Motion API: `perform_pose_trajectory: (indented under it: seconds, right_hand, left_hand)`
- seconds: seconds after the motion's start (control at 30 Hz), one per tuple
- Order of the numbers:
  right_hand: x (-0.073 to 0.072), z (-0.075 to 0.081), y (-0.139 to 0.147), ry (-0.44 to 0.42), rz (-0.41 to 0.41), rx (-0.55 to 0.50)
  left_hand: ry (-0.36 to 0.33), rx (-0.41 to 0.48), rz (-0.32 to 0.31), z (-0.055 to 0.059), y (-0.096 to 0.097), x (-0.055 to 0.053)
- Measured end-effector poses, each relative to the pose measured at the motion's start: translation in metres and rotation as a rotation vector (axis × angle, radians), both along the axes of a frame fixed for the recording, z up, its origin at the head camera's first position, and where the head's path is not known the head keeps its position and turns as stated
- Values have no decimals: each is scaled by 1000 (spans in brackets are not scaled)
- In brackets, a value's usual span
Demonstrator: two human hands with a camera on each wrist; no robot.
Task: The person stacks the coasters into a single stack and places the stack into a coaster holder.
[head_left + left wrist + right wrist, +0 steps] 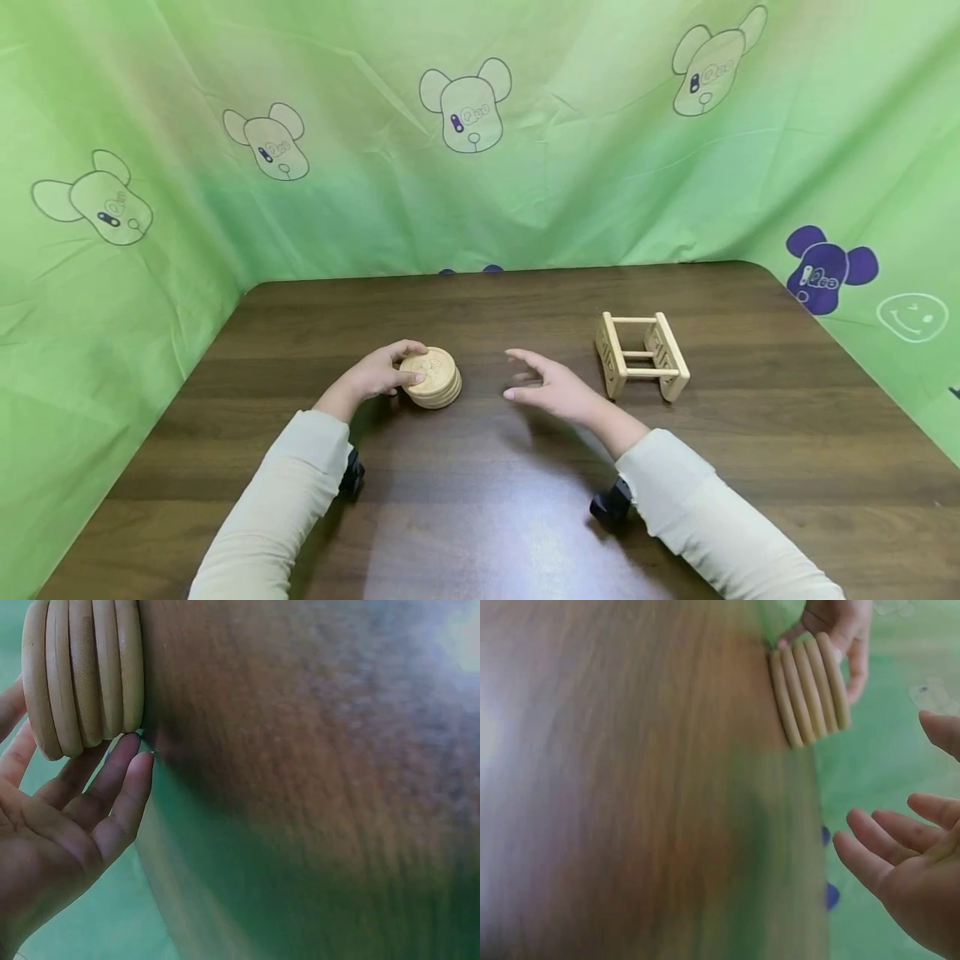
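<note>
Several round wooden coasters (427, 373) form a stack on the table, left of centre; the top one carries an engraved pattern. My left hand (382, 372) holds the stack's left side, thumb and forefinger at the top coaster. In the left wrist view, the lower fingers (120, 776) curl loosely beside the coasters' edges (86, 675). Apart from the stack, to its right, my right hand (553, 388) hovers with fingers spread and holds nothing. Right of that hand stands a small wooden rack (642, 357) with slotted sides joined by round bars.
The dark wood-grain table (480, 317) reaches back to a green curtain (360, 208) printed with bear heads, which also hangs along both sides. Black wrist-worn devices (613, 503) sit below both light sleeves (720, 508). Light glares off the table's near middle.
</note>
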State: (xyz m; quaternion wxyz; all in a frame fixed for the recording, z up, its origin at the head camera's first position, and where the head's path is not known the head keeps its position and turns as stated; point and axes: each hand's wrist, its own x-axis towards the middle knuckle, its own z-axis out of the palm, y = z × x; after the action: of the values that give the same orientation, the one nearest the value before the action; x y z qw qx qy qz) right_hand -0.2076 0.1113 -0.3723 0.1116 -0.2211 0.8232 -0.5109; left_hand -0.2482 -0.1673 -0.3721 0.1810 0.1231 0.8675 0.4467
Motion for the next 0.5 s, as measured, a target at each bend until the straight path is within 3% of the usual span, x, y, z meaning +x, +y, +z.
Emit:
perform_pose_trajectory:
  seconds: [0.23,0.5]
  right_hand:
    - [-8,-14,-30,-141,39,-74]
    - [-21,-22,-48,-279,37,-133]
  left_hand:
    - [35,-78,-21,3,2,0]
    - [8,-67,-1,1,3,0]
